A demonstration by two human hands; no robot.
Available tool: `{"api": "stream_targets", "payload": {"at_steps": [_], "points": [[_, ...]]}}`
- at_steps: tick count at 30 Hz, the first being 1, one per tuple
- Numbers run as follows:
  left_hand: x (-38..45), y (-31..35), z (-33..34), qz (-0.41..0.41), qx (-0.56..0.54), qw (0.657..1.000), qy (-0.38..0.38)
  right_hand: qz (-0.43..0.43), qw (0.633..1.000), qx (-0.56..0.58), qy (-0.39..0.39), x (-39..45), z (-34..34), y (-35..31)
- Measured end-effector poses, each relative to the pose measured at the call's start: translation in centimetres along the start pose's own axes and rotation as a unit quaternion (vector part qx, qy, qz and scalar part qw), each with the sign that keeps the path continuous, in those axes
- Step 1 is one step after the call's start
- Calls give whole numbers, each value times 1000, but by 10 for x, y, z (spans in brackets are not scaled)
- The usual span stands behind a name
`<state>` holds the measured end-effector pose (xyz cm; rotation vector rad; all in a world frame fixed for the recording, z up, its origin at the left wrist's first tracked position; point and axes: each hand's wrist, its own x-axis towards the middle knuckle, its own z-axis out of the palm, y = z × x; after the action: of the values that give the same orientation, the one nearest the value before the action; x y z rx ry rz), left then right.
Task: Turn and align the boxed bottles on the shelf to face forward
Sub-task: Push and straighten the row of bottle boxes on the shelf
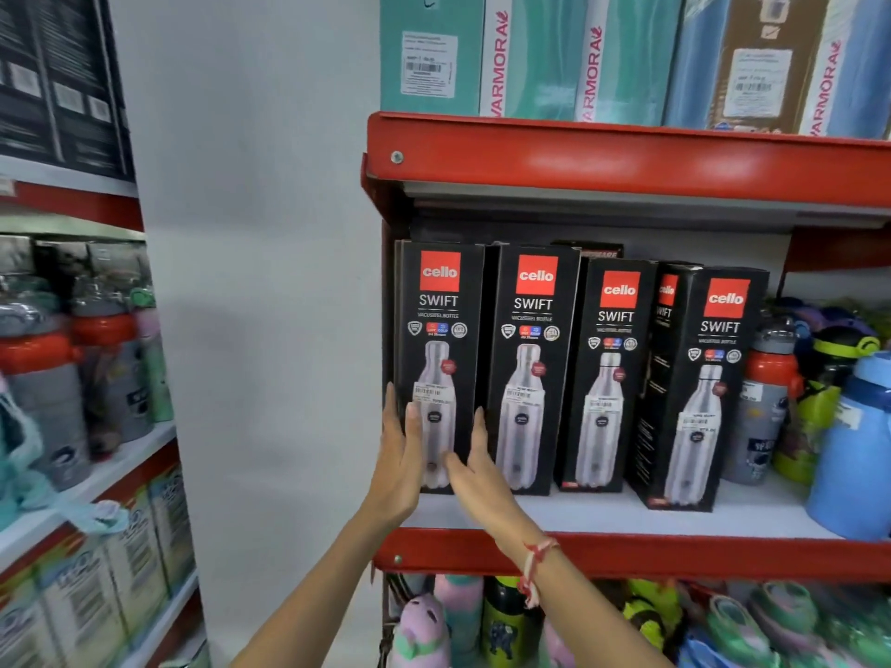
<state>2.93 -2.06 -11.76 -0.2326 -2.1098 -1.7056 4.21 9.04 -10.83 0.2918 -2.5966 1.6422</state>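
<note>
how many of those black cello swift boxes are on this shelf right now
4 clearly: the leftmost box between the hands, a second beside it, a shorter third, and a turned fourth rightmost. More may be hidden behind.

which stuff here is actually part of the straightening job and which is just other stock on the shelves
Part of the job:
- leftmost boxed bottle, between the left hand and right hand
- second box
- third box
- rightmost box, turned at an angle

Just other stock:
- loose red-capped bottle
- blue jug
- teal boxes above
- bottles on the left rack
</note>
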Motion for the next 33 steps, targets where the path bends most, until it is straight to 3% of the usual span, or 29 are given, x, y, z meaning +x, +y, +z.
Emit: {"api": "stream_targets", "payload": {"at_steps": [3, 6, 10, 12, 13, 18, 27, 30, 32, 33], "points": [[-3, -1, -5, -3, -30, 997, -73, -14, 999, 30, 8, 2, 1, 7], [4, 16, -11, -32, -62, 992, -102, -20, 999, 31, 13, 9, -13, 0], [-15, 23, -24, -7, -37, 994, -107, -62, 998, -21, 16, -8, -25, 2], [-78, -4, -42, -86, -1, 986, -140, 14, 997, -63, -41, -65, 12, 26], [-83, 0, -43, -74, -30, 986, -147, 0, 998, -58, -38, -69, 11, 29], [-78, 11, -45, -63, -28, 989, -130, -37, 988, -150, 3, -69, -4, 15], [-77, 14, -47, -47, -10, 993, -106, -80, 981, -174, 19, -72, -10, 12], [-80, 18, -36, 5, 53, 999, 4, -89, 985, -141, 46, -69, -18, 16], [-84, 28, -25, 62, 66, 988, 125, -98, 984, -102, 106, -61, -30, 22], [-85, 35, -18, 87, 52, 984, 148, -96, 982, -84, 138, -56, -37, 25]]}}
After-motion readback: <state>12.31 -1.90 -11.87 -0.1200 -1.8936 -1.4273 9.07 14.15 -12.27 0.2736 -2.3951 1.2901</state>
